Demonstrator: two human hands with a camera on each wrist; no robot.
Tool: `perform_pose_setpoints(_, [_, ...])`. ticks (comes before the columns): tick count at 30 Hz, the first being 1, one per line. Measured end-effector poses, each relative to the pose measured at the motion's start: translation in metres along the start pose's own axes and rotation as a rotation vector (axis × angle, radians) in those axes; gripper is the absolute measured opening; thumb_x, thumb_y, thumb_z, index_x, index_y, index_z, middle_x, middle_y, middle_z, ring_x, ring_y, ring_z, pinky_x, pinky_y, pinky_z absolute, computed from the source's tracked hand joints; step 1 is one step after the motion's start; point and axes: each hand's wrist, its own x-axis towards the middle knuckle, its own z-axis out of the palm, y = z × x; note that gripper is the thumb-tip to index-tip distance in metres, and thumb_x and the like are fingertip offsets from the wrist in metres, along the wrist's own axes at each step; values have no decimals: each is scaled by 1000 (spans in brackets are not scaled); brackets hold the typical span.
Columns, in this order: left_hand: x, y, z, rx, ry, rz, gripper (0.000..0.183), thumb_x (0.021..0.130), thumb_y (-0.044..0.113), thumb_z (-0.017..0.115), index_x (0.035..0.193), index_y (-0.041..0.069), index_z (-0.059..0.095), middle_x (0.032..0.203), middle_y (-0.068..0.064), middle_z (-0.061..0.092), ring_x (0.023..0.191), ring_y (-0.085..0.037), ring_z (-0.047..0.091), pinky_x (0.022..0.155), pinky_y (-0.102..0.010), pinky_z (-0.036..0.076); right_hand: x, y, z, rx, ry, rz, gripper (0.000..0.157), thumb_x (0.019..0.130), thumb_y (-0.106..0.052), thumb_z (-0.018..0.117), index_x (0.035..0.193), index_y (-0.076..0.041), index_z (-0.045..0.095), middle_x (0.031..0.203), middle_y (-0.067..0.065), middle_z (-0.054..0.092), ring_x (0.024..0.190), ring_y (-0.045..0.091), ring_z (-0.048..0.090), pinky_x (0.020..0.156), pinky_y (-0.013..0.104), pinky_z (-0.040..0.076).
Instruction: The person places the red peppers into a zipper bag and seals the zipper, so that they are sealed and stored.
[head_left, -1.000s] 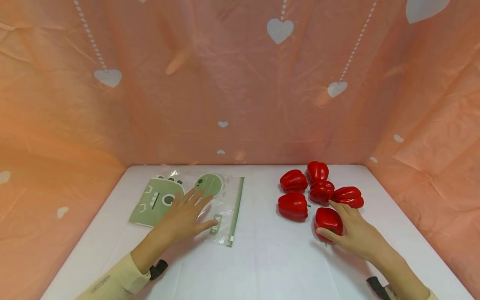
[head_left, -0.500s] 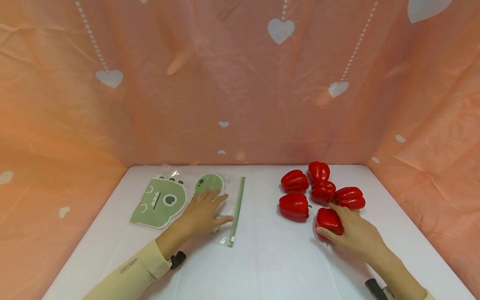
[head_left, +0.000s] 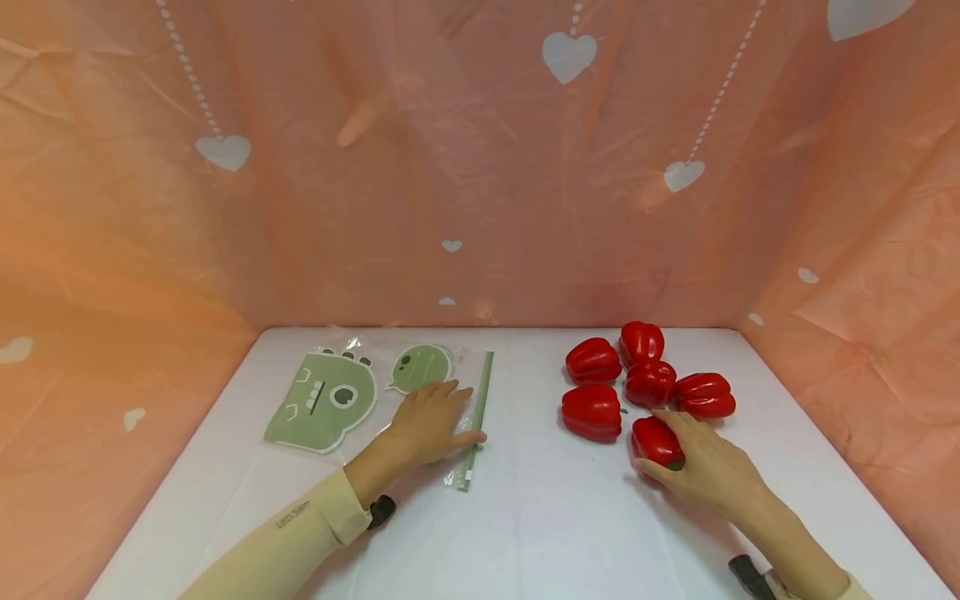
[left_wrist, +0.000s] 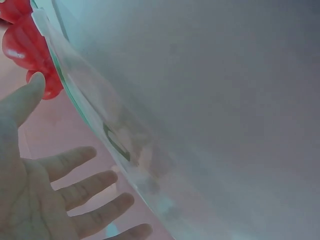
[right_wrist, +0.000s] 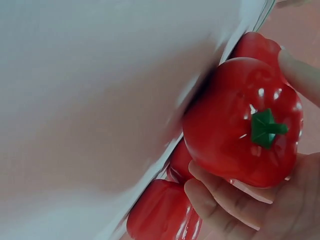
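Observation:
My right hand (head_left: 708,462) holds a red bell pepper (right_wrist: 235,120) between its thumb and fingers, low at the table's right side. The pepper's green stem points toward the palm in the right wrist view. My left hand (head_left: 431,427), fingers spread, hovers over the right part of a clear plastic zip bag (head_left: 375,417), by its green slider edge (head_left: 485,387). In the left wrist view no finger visibly grips the bag. The bag lies flat, printed with a green one-eyed monster face (head_left: 318,400) and a green speech bubble (head_left: 422,367), partly covered by my hand.
Several more red bell peppers stand behind the held one, among them a front-left pepper (head_left: 591,412), a back pepper (head_left: 641,343) and a right pepper (head_left: 703,395). A white-covered table (head_left: 525,533) is walled by orange cloth (head_left: 480,167) with hearts.
My left hand has moved right across the bag toward its slider edge. My right hand has stayed in place, and the pepper in it has tilted, showing its green stem end more.

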Motion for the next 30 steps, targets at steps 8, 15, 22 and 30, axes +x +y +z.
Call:
perform_pose_setpoints(8, [3,8,4,37,-16,-3,78,98,62,69,155,10,54,159,-18,52,148,-45,46,115,-66,41,1,-4,0,40,-25,-44,98,79,-52,92,152,-1,52,145,30,57,128,53,57,90,71,56])
perform_pose_setpoints(15, [5,13,2,44,-25,-4,76,97,57,72,154,10,55,157,-18,54,145,-44,50,110,-65,45,0,-5,0,94,-55,-92,105,76,-46,96,155,0,46,148,31,54,133,56,53,95,70,54])
perform_pose_setpoints(22, [5,13,1,45,-34,-23,67,99,51,73,149,9,58,149,-15,60,136,-39,58,103,-60,51,-2,-8,0,196,-53,-107,105,74,-39,99,148,8,42,136,26,60,126,50,59,93,63,58])
perform_pose_setpoints(30, [3,12,0,46,-13,-18,48,100,39,73,135,7,65,134,-14,67,122,-36,65,93,-57,56,-5,-18,-2,198,-17,-164,90,73,-41,100,139,-1,55,127,13,66,118,37,64,91,57,61])
